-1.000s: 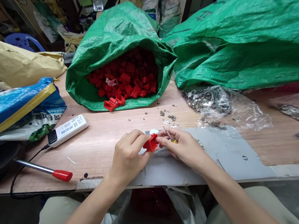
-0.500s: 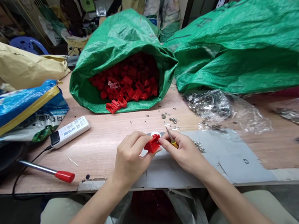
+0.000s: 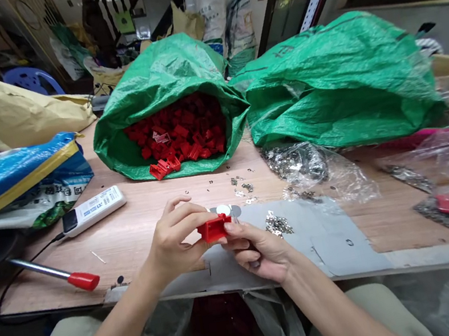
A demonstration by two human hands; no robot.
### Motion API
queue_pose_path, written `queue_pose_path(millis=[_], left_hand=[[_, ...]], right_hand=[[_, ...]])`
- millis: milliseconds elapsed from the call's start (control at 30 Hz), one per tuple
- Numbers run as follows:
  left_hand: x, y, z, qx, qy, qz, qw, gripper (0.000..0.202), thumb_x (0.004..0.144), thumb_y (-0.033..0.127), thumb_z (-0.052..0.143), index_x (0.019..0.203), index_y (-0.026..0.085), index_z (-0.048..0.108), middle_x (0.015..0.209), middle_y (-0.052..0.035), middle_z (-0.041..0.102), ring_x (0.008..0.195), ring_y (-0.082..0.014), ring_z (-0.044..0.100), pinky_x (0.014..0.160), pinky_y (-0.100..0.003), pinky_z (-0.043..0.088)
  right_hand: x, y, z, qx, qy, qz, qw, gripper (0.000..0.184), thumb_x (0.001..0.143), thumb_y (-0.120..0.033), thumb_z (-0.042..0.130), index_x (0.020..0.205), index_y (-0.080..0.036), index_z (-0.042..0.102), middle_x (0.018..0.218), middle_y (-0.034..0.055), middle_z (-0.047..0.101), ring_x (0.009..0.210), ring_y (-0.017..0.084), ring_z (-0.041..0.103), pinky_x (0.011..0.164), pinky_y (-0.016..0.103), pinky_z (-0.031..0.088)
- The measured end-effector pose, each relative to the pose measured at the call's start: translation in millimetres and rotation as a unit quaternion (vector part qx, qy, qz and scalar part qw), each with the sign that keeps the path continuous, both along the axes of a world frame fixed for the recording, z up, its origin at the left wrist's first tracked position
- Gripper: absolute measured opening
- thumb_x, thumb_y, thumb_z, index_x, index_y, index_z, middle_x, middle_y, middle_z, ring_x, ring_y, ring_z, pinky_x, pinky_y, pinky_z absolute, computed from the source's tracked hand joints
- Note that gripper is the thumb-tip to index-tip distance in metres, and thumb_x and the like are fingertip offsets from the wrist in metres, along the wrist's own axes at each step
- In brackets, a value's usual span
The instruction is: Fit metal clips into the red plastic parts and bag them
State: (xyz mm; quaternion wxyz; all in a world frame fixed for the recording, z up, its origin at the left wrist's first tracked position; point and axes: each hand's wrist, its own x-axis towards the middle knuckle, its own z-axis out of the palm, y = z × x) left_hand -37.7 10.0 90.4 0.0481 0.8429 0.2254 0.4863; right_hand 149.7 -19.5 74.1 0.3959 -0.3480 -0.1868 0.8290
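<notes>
My left hand [image 3: 172,242] pinches a small red plastic part [image 3: 213,230] between thumb and fingers, just above the table's front edge. My right hand [image 3: 256,249] is turned palm up right under the part, fingers curled and touching it from below. The thin tool seen earlier in that hand is hidden now. A small heap of tiny metal clips [image 3: 277,225] lies on the grey sheet [image 3: 328,242] just right of my hands. Behind, an open green sack [image 3: 162,86] lies on its side, full of the same red parts [image 3: 177,133].
A second green sack [image 3: 334,79] lies at the right, with clear plastic bags of metal bits [image 3: 311,167] before it. At the left are a white remote [image 3: 92,210], a red-handled screwdriver [image 3: 58,273], a blue sack [image 3: 14,182] and a brown paper bag [image 3: 14,109]. A plastic bag [image 3: 232,334] hangs open under the table edge.
My right hand has rolled palm up and dropped beneath the red part; its thin tool no longer shows. The left hand keeps hold of the part. The view shifted slightly.
</notes>
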Motion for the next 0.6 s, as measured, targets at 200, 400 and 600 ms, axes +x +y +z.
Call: queue_pose_path(millis=[200,400,600], left_hand=[[1.5,-6.6,5.1,-0.154,-0.066,-0.042,0.985,0.027,0.079,0.021,0.081,0.101,0.019,0.065,0.103,-0.0075,0.071,0.097,-0.0191,0.070,0.088,-0.035,0.058],[5.6,-9.8,-6.1,-0.351,-0.022,0.042,0.935,0.017,0.082,0.016,0.072,0.092,0.020,0.058,0.094,-0.0017,0.069,0.084,-0.0150,0.069,0.077,-0.029,0.057],[16.1,-15.2,-20.5,-0.300,0.190,0.147,0.923,0.020,0.085,0.036,0.073,0.092,0.021,0.061,0.090,-0.0011,0.067,0.079,-0.0191,0.063,0.065,-0.030,0.045]], right_hand=[[23.3,0.9,16.2,0.133,-0.198,0.034,0.970,0.044,0.065,-0.047,0.088,0.087,-0.017,0.066,0.065,-0.0051,0.052,0.046,0.003,0.024,0.040,0.016,0.016],[92.3,15.6,17.1,0.266,-0.706,-0.129,0.643,0.020,0.077,-0.035,0.065,0.084,-0.018,0.075,0.085,0.0065,0.074,0.074,0.021,0.062,0.070,0.033,0.043],[99.8,9.4,14.9,0.268,-0.757,0.052,0.594,0.015,0.082,-0.030,0.060,0.077,-0.021,0.071,0.080,0.0035,0.074,0.078,0.023,0.066,0.069,0.031,0.041]])
